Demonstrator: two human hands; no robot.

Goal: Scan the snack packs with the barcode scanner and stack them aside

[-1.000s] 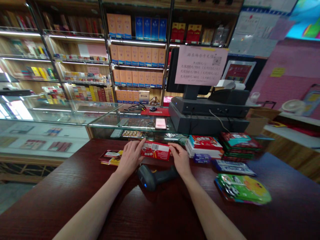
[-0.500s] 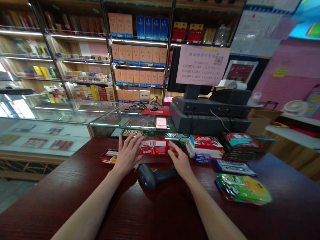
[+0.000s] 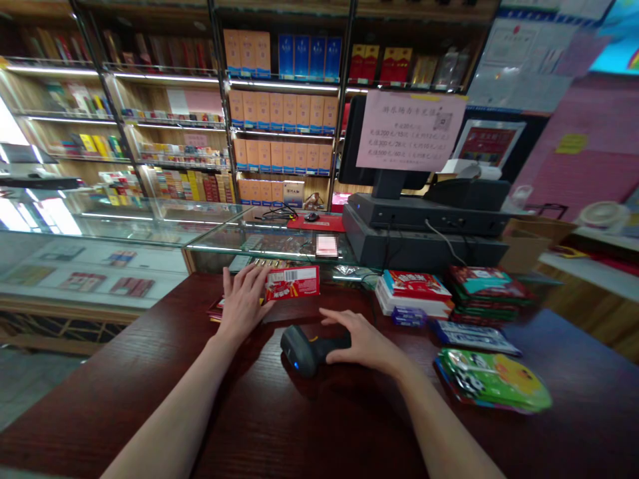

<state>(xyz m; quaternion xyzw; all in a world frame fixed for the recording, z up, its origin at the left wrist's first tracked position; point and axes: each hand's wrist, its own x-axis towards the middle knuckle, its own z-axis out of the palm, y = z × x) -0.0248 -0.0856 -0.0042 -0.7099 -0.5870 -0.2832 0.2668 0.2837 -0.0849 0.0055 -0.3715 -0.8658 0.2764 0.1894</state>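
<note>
The left hand point(image 3: 243, 303) lies palm down on the dark wood surface point(image 3: 124, 399), its fingers spread and pointing away from the person. Its grip is open and has hold of nothing, though the thumb side touches the lower left corner of a red snack packet point(image 3: 292, 283). The packet sits at 2 o'clock from that hand, tilted, near the surface's far edge and just in front of a glass display case point(image 3: 269, 241). Whether it rests flat on the wood is hard to tell. Under the left hand's little-finger side, at 9 o'clock, a few flat packets point(image 3: 215, 310) poke out.

The right hand point(image 3: 367, 347) sits at 3 o'clock from the left, its grip curled over the handle of a black handheld barcode scanner point(image 3: 312, 351), which lies on the surface with its head toward 9 o'clock.

At 1 o'clock from the right hand stands a stack of red-and-white boxes point(image 3: 412, 293), with small blue packets point(image 3: 408, 317) at its foot. Further along at 2 o'clock is a pile of red-and-green packets point(image 3: 486, 289). Blue packets point(image 3: 472, 336) lie at 3 o'clock, and a green cartoon-printed bundle point(image 3: 492, 380) at 4 o'clock. A black till point(image 3: 424, 229) with a pink notice point(image 3: 412, 130) stands at 1 o'clock beyond them.
</note>
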